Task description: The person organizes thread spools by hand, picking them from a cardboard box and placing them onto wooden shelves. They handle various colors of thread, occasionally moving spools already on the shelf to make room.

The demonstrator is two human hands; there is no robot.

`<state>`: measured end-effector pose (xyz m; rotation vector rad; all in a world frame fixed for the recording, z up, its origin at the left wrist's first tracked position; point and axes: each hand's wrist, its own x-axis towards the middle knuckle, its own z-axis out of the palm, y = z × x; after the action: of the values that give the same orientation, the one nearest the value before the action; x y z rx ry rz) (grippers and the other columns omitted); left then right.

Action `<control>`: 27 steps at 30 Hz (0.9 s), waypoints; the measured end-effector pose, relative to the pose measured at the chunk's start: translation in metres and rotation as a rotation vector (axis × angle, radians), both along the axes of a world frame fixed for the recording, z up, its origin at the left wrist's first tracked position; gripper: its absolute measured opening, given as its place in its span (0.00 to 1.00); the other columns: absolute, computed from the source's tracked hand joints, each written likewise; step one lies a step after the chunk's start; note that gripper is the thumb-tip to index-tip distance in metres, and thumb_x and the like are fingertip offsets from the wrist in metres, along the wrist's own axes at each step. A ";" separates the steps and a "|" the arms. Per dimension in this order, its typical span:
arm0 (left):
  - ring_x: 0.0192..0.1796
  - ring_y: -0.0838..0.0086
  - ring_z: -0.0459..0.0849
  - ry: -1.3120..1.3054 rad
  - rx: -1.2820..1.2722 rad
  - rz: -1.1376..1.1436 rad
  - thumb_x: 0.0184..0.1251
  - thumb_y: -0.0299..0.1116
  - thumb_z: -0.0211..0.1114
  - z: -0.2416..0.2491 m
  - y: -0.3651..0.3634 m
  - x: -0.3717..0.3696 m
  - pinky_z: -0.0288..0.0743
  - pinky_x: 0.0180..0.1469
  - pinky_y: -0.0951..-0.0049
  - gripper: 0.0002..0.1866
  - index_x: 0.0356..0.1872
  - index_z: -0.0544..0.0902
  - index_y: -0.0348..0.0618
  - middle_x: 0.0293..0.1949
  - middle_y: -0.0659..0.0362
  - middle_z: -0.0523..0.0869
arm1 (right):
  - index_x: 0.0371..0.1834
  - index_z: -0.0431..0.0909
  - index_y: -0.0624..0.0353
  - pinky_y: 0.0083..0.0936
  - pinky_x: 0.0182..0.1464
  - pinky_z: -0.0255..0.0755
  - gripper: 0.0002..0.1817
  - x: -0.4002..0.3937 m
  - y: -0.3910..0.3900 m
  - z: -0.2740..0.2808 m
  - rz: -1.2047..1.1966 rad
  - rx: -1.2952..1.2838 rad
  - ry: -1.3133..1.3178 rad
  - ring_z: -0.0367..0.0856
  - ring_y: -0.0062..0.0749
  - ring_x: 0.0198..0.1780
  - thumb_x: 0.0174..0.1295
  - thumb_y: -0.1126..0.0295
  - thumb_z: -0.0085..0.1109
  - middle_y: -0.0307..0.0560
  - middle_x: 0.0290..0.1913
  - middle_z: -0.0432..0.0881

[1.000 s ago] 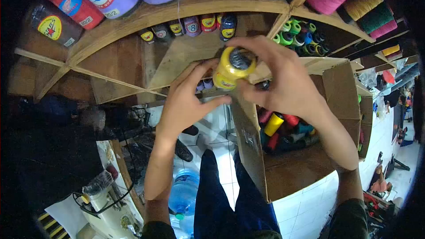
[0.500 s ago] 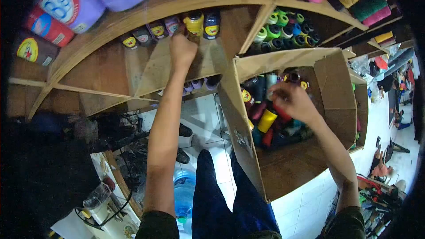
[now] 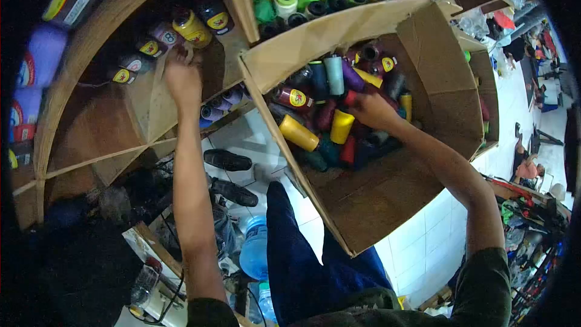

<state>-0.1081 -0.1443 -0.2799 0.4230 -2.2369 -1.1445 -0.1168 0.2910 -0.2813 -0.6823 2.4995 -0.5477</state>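
Note:
My left hand (image 3: 183, 79) is at the shelf, its fingers curled just in front of a yellow thread spool (image 3: 192, 29) and a pale purple spool (image 3: 164, 35). Whatever those fingers hold, if anything, is hidden. Inside the cardboard box (image 3: 387, 224), my right hand (image 3: 376, 112) is closed around a red thread spool (image 3: 350, 98), mostly covered by the hand. Close by lie a yellow spool (image 3: 342, 127), a purple spool (image 3: 352, 75), a light blue spool (image 3: 334, 75) and an orange-yellow spool (image 3: 298, 132).
Dark spools (image 3: 216, 18) share the shelf's row. Behind the box, a compartment holds several green and white cones (image 3: 285, 3). Large purple cones (image 3: 45, 54) stand at upper left. Below are black shoes (image 3: 227, 160) and a blue water bottle (image 3: 254, 248) on the tiled floor.
The view has shifted, bringing the box nearer the middle. My right hand has lowered from above the spools onto the red one. My left hand stays by the yellow spool on the shelf.

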 end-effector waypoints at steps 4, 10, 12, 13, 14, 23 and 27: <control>0.54 0.65 0.80 -0.022 0.125 0.049 0.61 0.22 0.63 0.051 0.057 0.055 0.75 0.54 0.70 0.20 0.54 0.74 0.31 0.52 0.45 0.80 | 0.45 0.77 0.63 0.37 0.42 0.77 0.21 -0.005 -0.052 -0.012 -0.037 -0.223 -0.240 0.83 0.48 0.39 0.55 0.57 0.63 0.55 0.36 0.83; 0.49 0.71 0.81 -0.062 0.276 0.080 0.65 0.21 0.59 0.088 0.099 0.094 0.76 0.50 0.74 0.16 0.54 0.74 0.32 0.50 0.52 0.80 | 0.48 0.75 0.67 0.38 0.50 0.74 0.34 0.039 -0.112 -0.035 0.266 -0.072 -0.122 0.80 0.50 0.46 0.48 0.47 0.66 0.59 0.44 0.80; 0.49 0.72 0.81 -0.033 0.372 0.081 0.65 0.21 0.58 0.094 0.105 0.098 0.75 0.49 0.76 0.16 0.54 0.74 0.33 0.49 0.51 0.80 | 0.49 0.74 0.69 0.36 0.48 0.74 0.36 0.039 -0.116 -0.030 0.259 -0.041 -0.167 0.80 0.48 0.45 0.48 0.47 0.65 0.60 0.42 0.79; 0.48 0.72 0.81 -0.009 0.419 0.086 0.65 0.21 0.58 0.100 0.108 0.096 0.75 0.49 0.76 0.15 0.53 0.75 0.33 0.48 0.51 0.81 | 0.49 0.74 0.69 0.36 0.48 0.74 0.34 0.030 -0.115 -0.026 0.240 -0.031 -0.310 0.80 0.46 0.44 0.48 0.49 0.65 0.59 0.42 0.80; 0.47 0.72 0.81 -0.005 0.371 0.079 0.66 0.22 0.58 0.109 0.109 0.096 0.75 0.48 0.76 0.15 0.53 0.75 0.34 0.48 0.51 0.81 | 0.49 0.74 0.69 0.36 0.47 0.74 0.33 0.023 -0.109 -0.022 0.219 -0.019 -0.461 0.80 0.44 0.44 0.49 0.50 0.64 0.58 0.42 0.80; 0.55 0.54 0.77 0.039 -0.569 -0.639 0.50 0.25 0.68 0.204 0.152 0.098 0.70 0.57 0.58 0.25 0.53 0.76 0.34 0.54 0.46 0.77 | 0.59 0.69 0.69 0.19 0.41 0.78 0.33 -0.012 -0.099 0.196 -0.099 -0.619 -0.990 0.82 0.25 0.43 0.63 0.48 0.56 0.49 0.48 0.80; 0.54 0.53 0.78 0.186 -0.616 -0.528 0.44 0.24 0.71 0.208 0.139 0.092 0.71 0.55 0.58 0.28 0.52 0.77 0.34 0.53 0.47 0.78 | 0.58 0.71 0.66 0.17 0.34 0.76 0.30 -0.019 -0.121 0.227 -0.075 -0.519 -0.896 0.80 0.21 0.36 0.66 0.49 0.52 0.46 0.40 0.81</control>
<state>-0.0163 -0.0050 -0.0718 -0.5265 -2.4407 -0.6199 -0.1357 0.1701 -0.0544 -0.3781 1.5467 -1.2311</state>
